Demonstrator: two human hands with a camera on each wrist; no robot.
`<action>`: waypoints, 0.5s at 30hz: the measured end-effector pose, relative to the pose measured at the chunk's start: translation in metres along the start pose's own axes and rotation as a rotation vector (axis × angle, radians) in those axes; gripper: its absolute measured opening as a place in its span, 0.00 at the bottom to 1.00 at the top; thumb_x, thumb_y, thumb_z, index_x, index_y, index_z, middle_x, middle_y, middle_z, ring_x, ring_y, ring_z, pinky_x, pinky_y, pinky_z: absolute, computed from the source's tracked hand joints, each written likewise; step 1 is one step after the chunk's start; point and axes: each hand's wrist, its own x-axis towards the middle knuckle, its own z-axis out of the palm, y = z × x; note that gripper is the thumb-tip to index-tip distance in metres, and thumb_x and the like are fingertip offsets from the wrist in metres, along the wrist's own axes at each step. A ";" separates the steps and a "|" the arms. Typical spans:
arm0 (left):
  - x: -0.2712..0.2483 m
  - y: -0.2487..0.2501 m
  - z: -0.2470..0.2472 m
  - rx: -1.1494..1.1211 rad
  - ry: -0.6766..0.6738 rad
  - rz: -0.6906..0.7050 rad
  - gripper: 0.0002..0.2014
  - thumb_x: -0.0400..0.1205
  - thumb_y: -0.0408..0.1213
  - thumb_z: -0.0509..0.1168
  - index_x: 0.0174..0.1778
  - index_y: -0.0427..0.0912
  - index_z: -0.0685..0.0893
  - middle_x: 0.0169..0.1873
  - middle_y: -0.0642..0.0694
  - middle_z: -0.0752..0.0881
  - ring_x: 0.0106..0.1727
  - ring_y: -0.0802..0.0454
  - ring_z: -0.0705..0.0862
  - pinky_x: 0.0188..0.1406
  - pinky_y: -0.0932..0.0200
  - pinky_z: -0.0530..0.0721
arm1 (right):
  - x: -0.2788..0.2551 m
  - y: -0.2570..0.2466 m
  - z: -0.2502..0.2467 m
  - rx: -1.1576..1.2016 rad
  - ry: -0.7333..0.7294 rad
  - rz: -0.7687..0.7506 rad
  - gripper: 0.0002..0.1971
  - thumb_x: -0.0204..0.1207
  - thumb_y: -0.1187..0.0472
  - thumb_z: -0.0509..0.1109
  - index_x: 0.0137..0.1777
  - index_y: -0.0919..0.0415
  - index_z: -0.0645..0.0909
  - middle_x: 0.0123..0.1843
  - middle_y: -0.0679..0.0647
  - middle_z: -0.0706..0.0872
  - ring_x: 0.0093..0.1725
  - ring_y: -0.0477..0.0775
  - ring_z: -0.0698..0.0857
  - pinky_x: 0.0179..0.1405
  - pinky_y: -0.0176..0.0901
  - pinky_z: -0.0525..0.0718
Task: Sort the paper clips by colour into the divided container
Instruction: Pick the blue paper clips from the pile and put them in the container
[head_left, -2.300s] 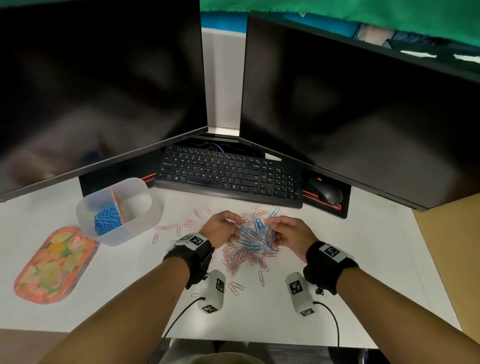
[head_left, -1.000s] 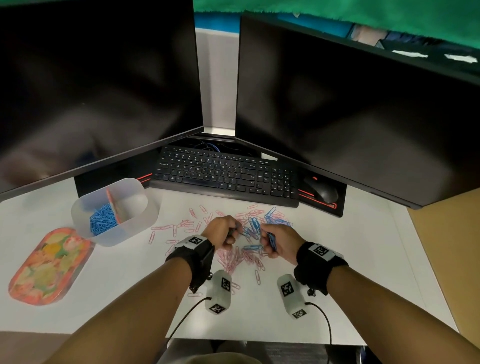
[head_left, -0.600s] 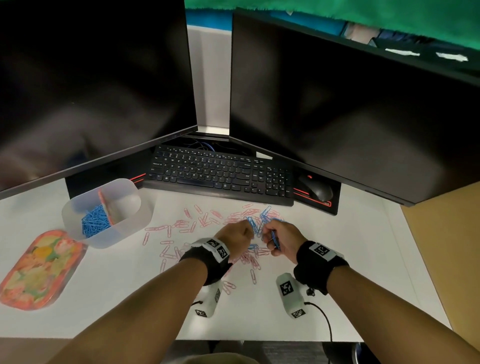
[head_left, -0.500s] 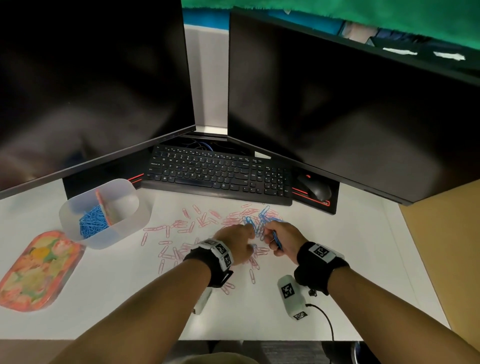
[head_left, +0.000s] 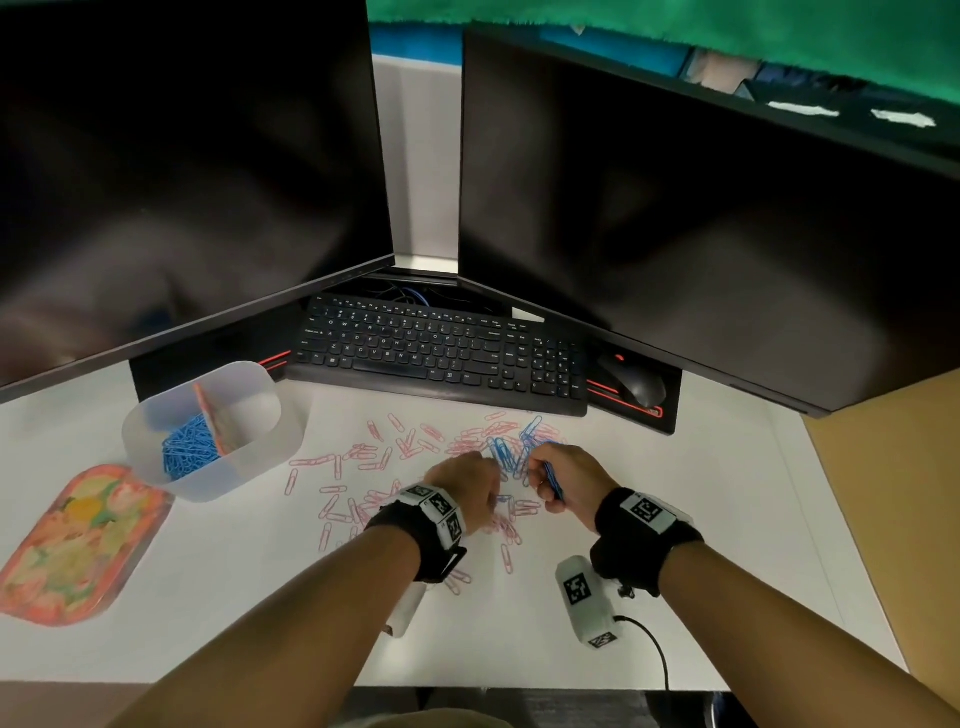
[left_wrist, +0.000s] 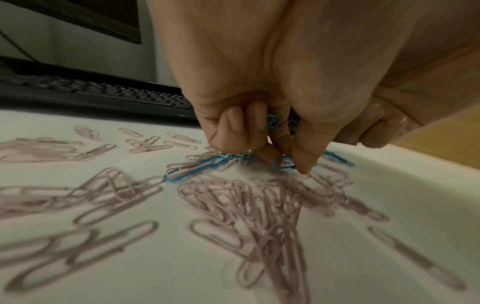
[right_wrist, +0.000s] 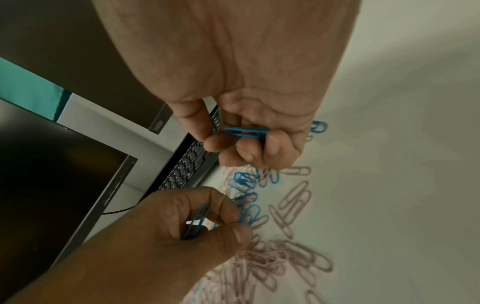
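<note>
Picking blue clips out of the pink scatter

My right hand (head_left: 563, 480) curls its grip round a blue clip (right_wrist: 246, 132) already gathered; my left hand (head_left: 465, 486), just beside it, pinches another blue clip (left_wrist: 281, 163) off the surface, so I can carry several at once. Pink clips (head_left: 363, 457) lie around both. Farther left, the divided container (head_left: 260, 452) holds blue ones.

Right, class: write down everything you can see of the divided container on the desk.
The container is a translucent, frosted plastic tub with rounded corners and an open top, upright on the white desk, left of the loose clips. A pinkish divider splits it in two. The left compartment holds a heap of blue paper clips; the right one looks empty. Neither hand touches it. A floral tray lies near its left side.
</note>
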 end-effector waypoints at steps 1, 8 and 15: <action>-0.003 -0.001 -0.002 -0.067 0.024 -0.015 0.01 0.80 0.36 0.64 0.43 0.46 0.79 0.44 0.50 0.83 0.44 0.52 0.83 0.39 0.63 0.79 | 0.000 -0.003 0.003 0.014 -0.003 -0.004 0.09 0.77 0.62 0.58 0.36 0.62 0.74 0.29 0.55 0.77 0.24 0.50 0.69 0.21 0.39 0.64; -0.038 -0.046 -0.045 -0.678 0.168 -0.181 0.13 0.80 0.29 0.62 0.56 0.45 0.84 0.39 0.50 0.84 0.32 0.55 0.79 0.29 0.67 0.75 | 0.006 -0.036 0.055 0.063 -0.049 0.016 0.04 0.78 0.65 0.63 0.44 0.64 0.77 0.30 0.58 0.76 0.25 0.52 0.71 0.25 0.40 0.66; -0.099 -0.116 -0.101 -1.586 0.423 -0.536 0.12 0.79 0.26 0.52 0.39 0.39 0.80 0.30 0.44 0.72 0.26 0.52 0.67 0.27 0.61 0.64 | 0.003 -0.091 0.164 0.037 -0.227 0.028 0.03 0.80 0.67 0.61 0.47 0.64 0.77 0.37 0.57 0.80 0.33 0.54 0.80 0.31 0.43 0.76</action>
